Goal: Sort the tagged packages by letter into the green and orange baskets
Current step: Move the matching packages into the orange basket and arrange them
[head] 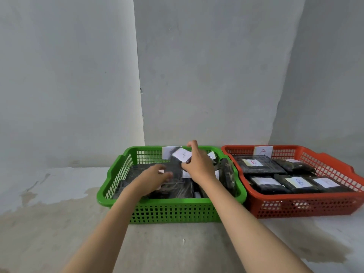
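Observation:
A green basket (118,166) sits in the middle of the floor, holding several black wrapped packages with white paper tags. My right hand (198,164) grips one black package (176,167) by its far end over the basket; its white tag (182,154) faces up. My left hand (152,179) rests flat on the near part of the same package, fingers spread. To the right, touching the green basket, stands an orange basket (334,201) with several black packages (260,166) tagged B. Each basket carries a white label on its back wall.
Grey walls rise right behind the baskets, with a wall corner at the left. The concrete floor (59,223) has damp stains at left and front right.

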